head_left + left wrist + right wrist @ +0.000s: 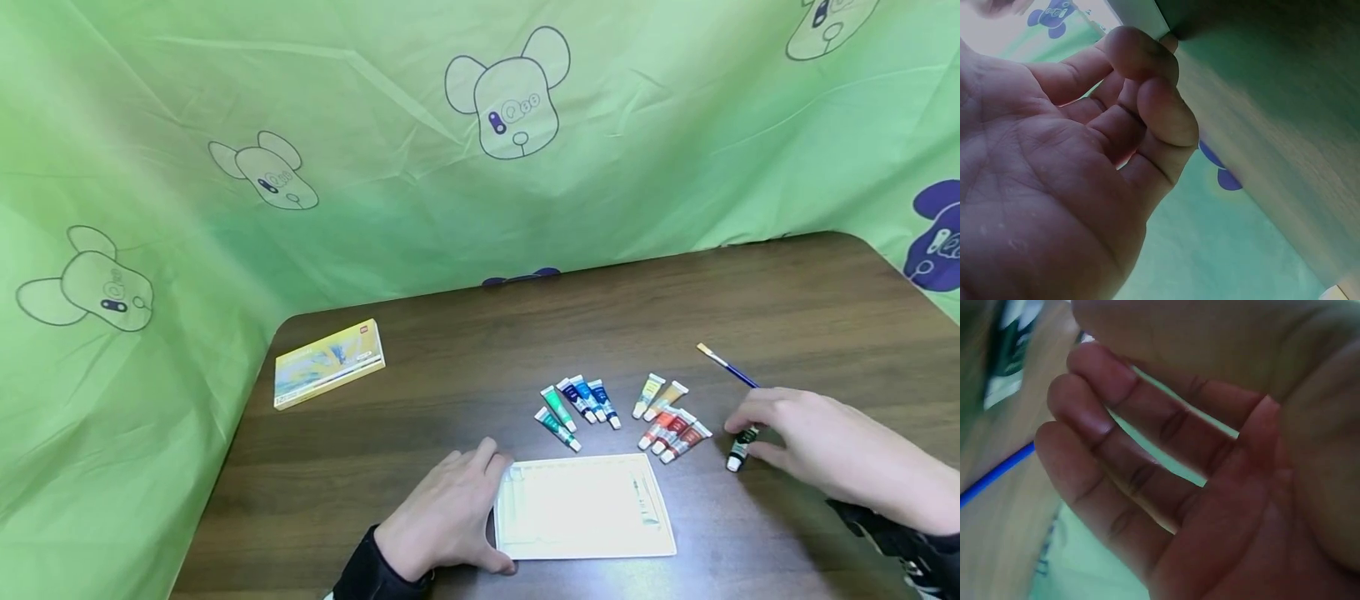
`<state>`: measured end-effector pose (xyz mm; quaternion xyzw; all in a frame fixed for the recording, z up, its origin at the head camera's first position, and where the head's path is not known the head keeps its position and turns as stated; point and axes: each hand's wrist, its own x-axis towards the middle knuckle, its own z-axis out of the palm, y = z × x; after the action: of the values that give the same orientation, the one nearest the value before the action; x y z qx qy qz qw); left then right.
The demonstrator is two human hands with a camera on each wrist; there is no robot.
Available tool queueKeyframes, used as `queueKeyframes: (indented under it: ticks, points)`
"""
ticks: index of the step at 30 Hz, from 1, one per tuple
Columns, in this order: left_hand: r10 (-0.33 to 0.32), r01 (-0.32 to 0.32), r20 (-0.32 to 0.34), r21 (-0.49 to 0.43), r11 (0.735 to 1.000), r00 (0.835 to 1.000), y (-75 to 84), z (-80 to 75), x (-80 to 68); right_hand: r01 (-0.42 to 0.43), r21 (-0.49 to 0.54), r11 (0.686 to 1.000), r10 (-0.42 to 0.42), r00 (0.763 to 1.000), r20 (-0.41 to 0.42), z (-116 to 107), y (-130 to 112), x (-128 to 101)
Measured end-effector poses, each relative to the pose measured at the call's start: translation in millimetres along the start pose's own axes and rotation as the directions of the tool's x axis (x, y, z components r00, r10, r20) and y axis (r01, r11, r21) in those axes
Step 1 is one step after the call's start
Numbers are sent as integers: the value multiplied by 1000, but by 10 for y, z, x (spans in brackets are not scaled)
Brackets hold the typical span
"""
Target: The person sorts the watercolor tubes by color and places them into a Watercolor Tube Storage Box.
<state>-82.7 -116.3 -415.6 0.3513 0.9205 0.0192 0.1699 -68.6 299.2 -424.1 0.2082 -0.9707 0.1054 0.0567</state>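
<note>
Left hand (pixel 450 517) flat beside glossy rectangular white palette (pixel 585 508), right hand (pixel 802 446) grip around small black tube (pixel 739 450).

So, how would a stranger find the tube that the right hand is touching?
On the dark wooden table, look right of the white palette. Under the right hand lies a black paint tube, alone near the blue-handled brush, apart from the coloured groups.

- Your counter (pixel 465 367) is dark brown wood grain.
- The backdrop cloth (pixel 375 150) is light green, printed with outlined bear heads, some purple.
- The box (pixel 328 364) is yellow with blue streaks.
- The palette (pixel 585 508) is white.
- The tubes (pixel 577 404) are green and blue, the others (pixel 670 417) yellow, orange, red.
- The brush (pixel 731 368) has a blue handle.
</note>
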Motion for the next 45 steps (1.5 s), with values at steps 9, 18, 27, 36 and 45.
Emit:
queueKeyframes:
  ticks: [9, 18, 27, 36, 45]
  points:
    - [7, -7, -3, 10, 1000, 1000, -11, -9, -4, 16, 20, 1000, -17, 996, 82, 63, 101, 30]
    - [23, -23, -21, 7, 1000, 1000, -12, 10, -19, -53, 37, 998, 47, 986, 158, 61, 115, 3]
    - [26, -26, -23, 0, 1000, 999, -27, 13, -18, -42, 67, 997, 34, 993, 110, 97, 53, -17]
    - [19, -19, -20, -5, 1000, 1000, -32, 25, -7, 6, 110, 994, -16, 996, 88, 133, 74, -28]
    - [24, -25, -27, -11, 1000, 999, -27, 17, -13, -27, 174, 984, -7, 981, 192, 152, 119, -15]
